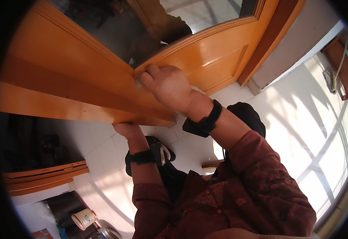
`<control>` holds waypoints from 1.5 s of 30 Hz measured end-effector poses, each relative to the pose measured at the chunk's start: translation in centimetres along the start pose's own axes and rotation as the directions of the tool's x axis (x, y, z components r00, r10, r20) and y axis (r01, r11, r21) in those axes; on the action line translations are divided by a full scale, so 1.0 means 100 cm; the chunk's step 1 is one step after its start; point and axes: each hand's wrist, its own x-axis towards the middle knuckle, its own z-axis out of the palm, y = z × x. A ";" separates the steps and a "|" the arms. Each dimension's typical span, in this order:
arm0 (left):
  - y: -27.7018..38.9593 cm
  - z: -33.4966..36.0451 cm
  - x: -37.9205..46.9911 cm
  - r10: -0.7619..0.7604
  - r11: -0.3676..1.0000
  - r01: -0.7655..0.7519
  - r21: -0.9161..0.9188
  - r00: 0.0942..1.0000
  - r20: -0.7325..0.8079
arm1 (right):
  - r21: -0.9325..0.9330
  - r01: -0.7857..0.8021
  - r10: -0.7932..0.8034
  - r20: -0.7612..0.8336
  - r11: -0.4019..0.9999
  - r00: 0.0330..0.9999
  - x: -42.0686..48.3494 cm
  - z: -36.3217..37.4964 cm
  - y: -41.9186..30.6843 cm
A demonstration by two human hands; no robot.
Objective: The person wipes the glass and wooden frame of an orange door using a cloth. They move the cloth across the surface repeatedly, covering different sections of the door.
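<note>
My right hand (168,85), a black strap on its wrist, is curled against the orange-brown wooden door panel (218,56), just below a glass pane (126,35). Pale material, apparently a cloth (198,89), shows at the hand's edges, mostly hidden beneath it. My left hand (127,130), also with a wrist strap, touches the lower edge of the wooden door frame (102,112); its fingers are hidden behind the wood. Reflections show in the glass.
Pale floor tiles (287,125) carry sunlight and shadows. A mop head (329,80) rests at the far right. At lower left are a cream cup-shaped container (84,219), a metal vessel (109,233) and a wooden frame edge (47,176).
</note>
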 end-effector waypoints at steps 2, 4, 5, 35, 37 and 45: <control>-0.004 -0.004 0.003 0.016 1.000 -0.015 0.023 1.000 -0.026 | 0.045 -0.043 0.044 -0.004 0.998 0.999 -0.002 -0.010 0.010; -0.004 -0.008 0.006 0.023 0.998 -0.019 0.060 0.997 -0.070 | 0.070 -0.137 0.138 -0.007 0.988 0.990 -0.005 -0.023 0.024; -0.004 -0.010 0.007 0.022 0.996 -0.014 0.085 0.996 -0.090 | 0.058 -0.172 0.174 -0.021 0.983 0.985 -0.007 -0.029 0.032; 0.001 -0.005 -0.006 0.037 0.984 -0.022 0.177 0.996 -0.084 | -0.087 -0.270 0.257 -0.132 0.959 0.957 -0.020 -0.057 0.080; 0.001 -0.006 -0.004 0.060 0.981 -0.045 0.191 0.996 -0.070 | -0.086 -0.233 0.223 -0.113 0.969 0.968 -0.016 -0.042 0.064; -0.005 -0.008 0.003 0.090 0.984 -0.077 0.159 0.993 -0.082 | 0.032 -0.043 0.045 -0.059 0.999 0.997 -0.011 0.000 0.017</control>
